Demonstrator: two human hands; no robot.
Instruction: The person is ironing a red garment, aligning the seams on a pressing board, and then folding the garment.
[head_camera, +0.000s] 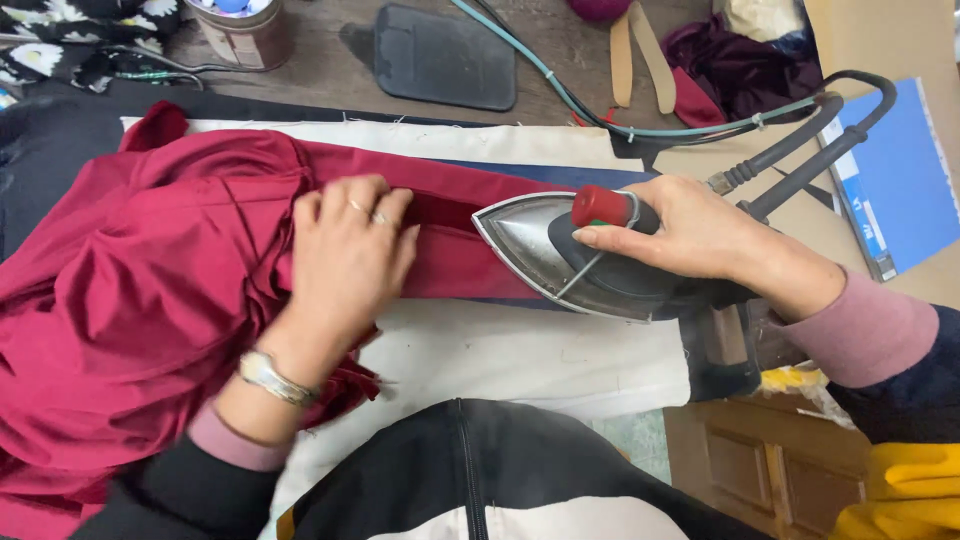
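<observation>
**Iron and Palm Meet on a Folded Red Seam**

Cluttered with cords, a dark flat pad (445, 55) and a tin (243, 30) along its far edge, the wooden counter (330, 75) carries a white pressing cloth (500, 355) spread across its middle. On that cloth lies a dark red garment (130, 290), bunched in loose folds to the left and drawn out into a narrow folded strip toward the right.

The left hand (345, 255) rests flat on the strip, fingers together and extended, pinching nothing; it presses the fold down just beside the iron's tip. The right hand (690, 235) has its grip wrapped tight around the dark handle of a metal steam iron (560, 260), thumb lying near the red knob (598, 206). The iron's nose sits on the strip's end, and its hose (800, 165) runs off to the right.

The fabric looks thin, soft and limp, likely to slide and crease easily, so a flat palm close to the seam seems the sound hold. The iron appears heavy and rigid, with a presumably hot sole; its handle is the only safe place to take it.
</observation>
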